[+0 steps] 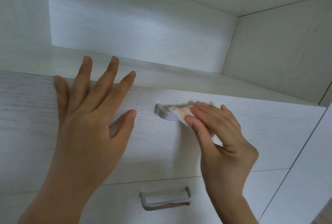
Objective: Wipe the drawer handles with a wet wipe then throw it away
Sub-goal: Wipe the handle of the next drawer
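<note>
Right hand [221, 134] pinches the wipe [181, 114] on the top handle [165, 114], left hand [93, 108] spread flat; below, the lower handle [165, 200] looks stained, probably unwiped.

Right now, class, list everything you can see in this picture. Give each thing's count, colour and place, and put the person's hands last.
shelf recess: one, white wood grain, above the drawers
upper drawer: one, white wood grain, across the middle
lower drawer: one, white wood grain, at the bottom
upper handle: one, silver, on the upper drawer, right part covered by the wipe
lower handle: one, silver with a reddish-brown smear along its bar, on the lower drawer
wet wipe: one, white with an orange stain, on the upper handle
left hand: one, flat with fingers spread on the upper drawer front
right hand: one, holds the wet wipe against the upper handle
</note>
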